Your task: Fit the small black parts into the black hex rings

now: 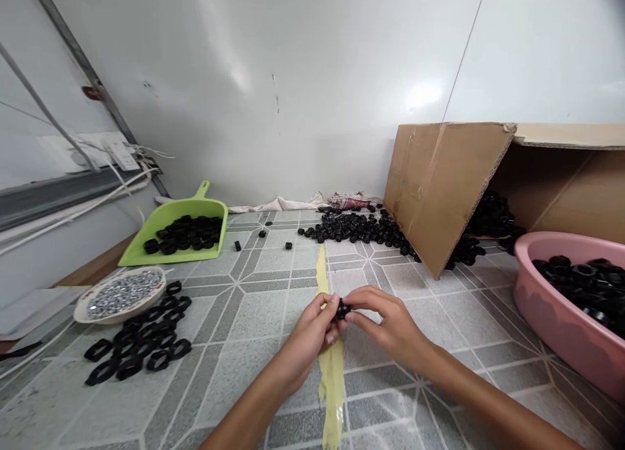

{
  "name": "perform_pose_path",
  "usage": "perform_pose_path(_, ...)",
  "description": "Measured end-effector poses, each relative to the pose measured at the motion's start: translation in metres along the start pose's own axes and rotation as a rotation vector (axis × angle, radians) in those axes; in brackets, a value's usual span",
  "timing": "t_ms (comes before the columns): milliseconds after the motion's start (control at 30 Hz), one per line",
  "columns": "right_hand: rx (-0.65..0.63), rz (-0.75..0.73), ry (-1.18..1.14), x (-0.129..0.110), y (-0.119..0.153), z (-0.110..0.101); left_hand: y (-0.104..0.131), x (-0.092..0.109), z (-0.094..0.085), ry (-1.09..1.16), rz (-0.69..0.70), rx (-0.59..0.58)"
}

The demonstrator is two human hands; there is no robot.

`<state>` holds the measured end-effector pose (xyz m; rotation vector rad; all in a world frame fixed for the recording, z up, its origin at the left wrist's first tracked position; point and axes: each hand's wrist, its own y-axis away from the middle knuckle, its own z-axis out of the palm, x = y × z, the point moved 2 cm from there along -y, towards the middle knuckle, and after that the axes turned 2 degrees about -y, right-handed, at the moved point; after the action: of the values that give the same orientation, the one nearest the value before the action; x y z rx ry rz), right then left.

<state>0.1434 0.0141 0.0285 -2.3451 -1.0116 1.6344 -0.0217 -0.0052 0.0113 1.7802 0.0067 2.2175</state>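
Note:
Near the middle of the tiled surface, my left hand (317,325) and my right hand (383,313) meet around one small black ring-shaped part (342,309). The left thumb and fingers pinch it from the left. From the right, my right thumb and fingertips close on its other side, so much of it is hidden. To the left lie several black rings (141,339) with angular outer edges, loosely grouped. Beside them a shallow white dish (81,312) holds many small shiny metal pieces.
A green dustpan (170,208) with black parts stands at back left. Black parts (361,227) are heaped against a tipped cardboard box (434,183). At right is a pink basin (547,307) of black parts. Yellow tape (333,398) runs down the middle; cables (122,183) hang left.

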Motion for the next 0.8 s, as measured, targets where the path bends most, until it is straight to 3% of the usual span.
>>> perform_pose_path(167, 0.003, 0.179, -0.066, 0.0, -0.001, 0.0, -0.007, -0.003, 0.0, -0.176, 0.168, 0.012)
perform_pose_path(500, -0.038, 0.252, 0.068, 0.003, 0.003, 0.006, -0.001, -0.008, 0.009, -0.261, 0.182, -0.042)
perform_pose_path(800, -0.102, 0.436, -0.297, 0.02, -0.002, 0.006, -0.006, -0.009, 0.007, -0.242, 0.205, -0.001)
